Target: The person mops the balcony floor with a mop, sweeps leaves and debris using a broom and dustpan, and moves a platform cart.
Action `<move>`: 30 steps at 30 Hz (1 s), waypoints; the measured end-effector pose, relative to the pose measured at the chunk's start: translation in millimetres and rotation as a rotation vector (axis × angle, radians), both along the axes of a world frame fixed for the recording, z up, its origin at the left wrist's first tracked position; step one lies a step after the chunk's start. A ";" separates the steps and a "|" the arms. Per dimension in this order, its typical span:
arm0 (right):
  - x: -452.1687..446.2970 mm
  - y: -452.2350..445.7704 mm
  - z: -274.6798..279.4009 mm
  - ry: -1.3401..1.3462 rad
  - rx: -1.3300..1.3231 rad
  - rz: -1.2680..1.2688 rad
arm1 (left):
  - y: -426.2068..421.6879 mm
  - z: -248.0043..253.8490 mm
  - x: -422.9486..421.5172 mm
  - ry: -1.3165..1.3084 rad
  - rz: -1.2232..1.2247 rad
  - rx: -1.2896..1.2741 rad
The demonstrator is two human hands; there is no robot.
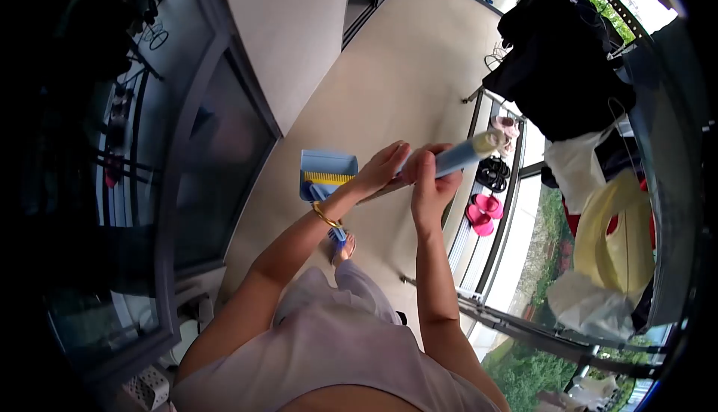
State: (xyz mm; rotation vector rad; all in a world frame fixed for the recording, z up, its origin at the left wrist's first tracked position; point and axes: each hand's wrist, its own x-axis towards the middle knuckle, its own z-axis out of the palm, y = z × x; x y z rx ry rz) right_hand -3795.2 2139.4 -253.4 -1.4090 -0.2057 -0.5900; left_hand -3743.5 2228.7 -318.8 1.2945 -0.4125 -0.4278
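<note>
A long handle [458,156] with a light blue grip and a pale end slants up to the right in front of me. My right hand [435,180] is wrapped round it just below the blue grip. My left hand [383,169], with a gold bangle at the wrist, is beside it on the lower part of the handle; its fingers are partly hidden. Below and left, a blue dustpan [329,159] with a yellow comb edge lies by the floor. A blue brush [337,234] shows near my foot, partly covered by my left wrist.
Glass doors [224,165] stand on the left beside a pale wall [288,31]. On the right, a low rack [473,251] holds pink sandals [480,217] and black sandals [493,173]. Dark clothes [557,53] and a yellow garment [609,232] hang above it.
</note>
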 end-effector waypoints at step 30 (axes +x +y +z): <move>620.7 -314.7 -30.0 0.344 0.121 -0.795 | -190.4 26.1 845.9 -0.081 0.210 0.106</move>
